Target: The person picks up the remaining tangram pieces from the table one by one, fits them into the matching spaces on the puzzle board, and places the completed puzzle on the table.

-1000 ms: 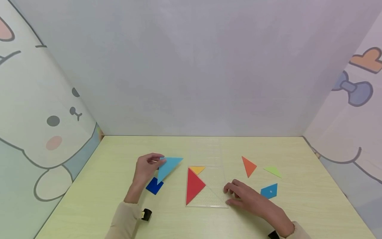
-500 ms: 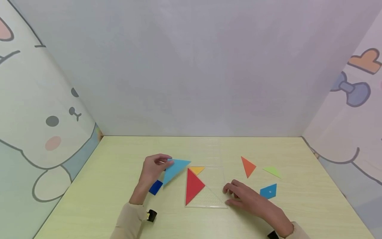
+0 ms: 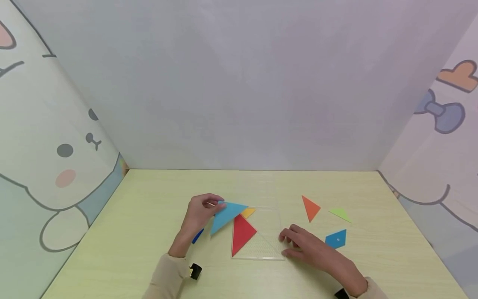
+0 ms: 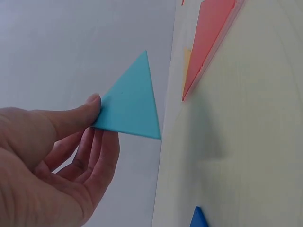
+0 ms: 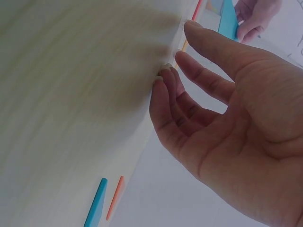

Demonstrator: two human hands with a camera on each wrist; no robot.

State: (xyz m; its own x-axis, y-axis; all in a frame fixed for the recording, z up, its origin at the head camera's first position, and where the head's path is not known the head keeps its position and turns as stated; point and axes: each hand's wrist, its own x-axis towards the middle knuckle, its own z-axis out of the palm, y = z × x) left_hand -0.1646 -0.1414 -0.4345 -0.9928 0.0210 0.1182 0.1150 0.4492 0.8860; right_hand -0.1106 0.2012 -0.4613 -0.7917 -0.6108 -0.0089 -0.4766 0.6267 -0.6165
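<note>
Between thumb and fingers, my left hand [image 3: 201,214] pinches a light blue triangle tangram piece [image 3: 228,214] by one corner. In the left wrist view the triangle [image 4: 132,101] is raised off the table, its shadow falling on the wood. In the head view it overlaps the left side of a clear square tray [image 3: 267,224]. Inside that tray lie a large red triangle [image 3: 243,237] and a small yellow triangle [image 3: 248,212], partly covered by the blue one. My right hand [image 3: 308,245] holds nothing; its loosely bent fingertips are right at the tray's right edge.
Right of the tray lie an orange triangle [image 3: 311,209], a light green triangle [image 3: 341,214] and a blue four-sided piece [image 3: 337,239]. A dark blue piece [image 3: 198,236] shows partly behind my left wrist. A clear sheet [image 3: 257,187] lies behind the tray.
My left hand has carried the light blue triangle rightward, from over the dark blue piece to the tray's left edge, turning it slightly. The right hand has stayed in place.
</note>
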